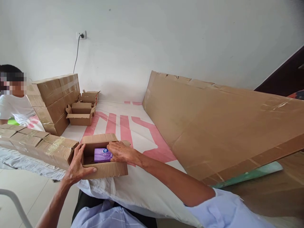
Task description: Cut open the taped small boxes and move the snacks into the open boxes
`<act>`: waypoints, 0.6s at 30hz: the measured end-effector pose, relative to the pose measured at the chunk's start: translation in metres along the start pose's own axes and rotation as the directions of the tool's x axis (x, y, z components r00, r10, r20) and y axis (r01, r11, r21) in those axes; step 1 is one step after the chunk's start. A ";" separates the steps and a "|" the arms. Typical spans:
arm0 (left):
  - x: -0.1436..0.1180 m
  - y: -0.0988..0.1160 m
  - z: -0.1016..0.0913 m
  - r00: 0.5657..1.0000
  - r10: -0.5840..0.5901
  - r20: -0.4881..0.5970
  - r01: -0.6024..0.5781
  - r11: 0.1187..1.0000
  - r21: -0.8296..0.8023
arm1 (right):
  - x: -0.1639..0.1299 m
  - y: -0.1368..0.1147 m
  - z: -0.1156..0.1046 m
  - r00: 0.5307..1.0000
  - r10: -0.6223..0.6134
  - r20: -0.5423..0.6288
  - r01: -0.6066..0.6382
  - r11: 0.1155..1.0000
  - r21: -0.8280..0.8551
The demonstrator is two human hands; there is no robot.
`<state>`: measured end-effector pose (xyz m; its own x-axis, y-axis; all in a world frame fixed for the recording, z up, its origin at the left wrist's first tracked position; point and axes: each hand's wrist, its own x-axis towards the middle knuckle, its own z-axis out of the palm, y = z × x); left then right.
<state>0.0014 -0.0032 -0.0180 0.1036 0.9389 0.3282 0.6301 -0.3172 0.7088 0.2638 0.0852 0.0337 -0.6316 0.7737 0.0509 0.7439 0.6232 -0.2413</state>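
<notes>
Purple packet sits inside a small open box [104, 156].
Left hand [77, 166] clasps the box's near corner, steadying it; right hand [121, 152], fingers curled, presses the packet [102, 155] in.

Two bare hands, left hand [77, 167] and right hand [121, 152], both without rings, gloves or a watch. Forearms bare up to the elbow, lean, with raised veins and creased knuckles. Short nails, unpainted. On the right arm a pale blue short sleeve [228, 205] of smooth, slightly crumpled cloth. Over the chest a light blue shirt [106, 217] with a faint check of thin white lines. Dark trousers [83, 199] just below the shirt.
</notes>
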 end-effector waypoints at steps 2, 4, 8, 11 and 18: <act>-0.002 0.004 0.001 1.000 -0.002 0.011 0.002 1.000 0.017 | -0.006 0.002 -0.004 0.997 -0.019 0.071 0.018 1.000 0.022; -0.003 0.007 0.002 1.000 -0.001 0.012 0.001 0.999 0.032 | -0.013 0.004 -0.011 0.995 -0.007 0.096 0.000 0.997 0.077; -0.001 0.008 0.000 1.000 0.003 0.014 -0.004 0.999 0.048 | -0.026 0.010 -0.029 0.996 0.066 0.062 -0.081 0.955 0.285; 0.002 0.011 -0.004 1.000 0.005 0.021 -0.006 0.998 0.057 | -0.032 0.017 -0.037 0.994 0.107 0.034 -0.108 0.836 0.538; 0.019 0.031 -0.017 0.999 -0.037 -0.019 0.038 0.998 0.050 | -0.032 0.032 -0.025 0.986 0.107 -0.125 0.073 0.392 0.917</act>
<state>0.0101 0.0028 0.0212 0.0656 0.9475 0.3131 0.6712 -0.2741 0.6888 0.3138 0.0833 0.0486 -0.5157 0.8443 0.1453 0.0448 0.1959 -0.9796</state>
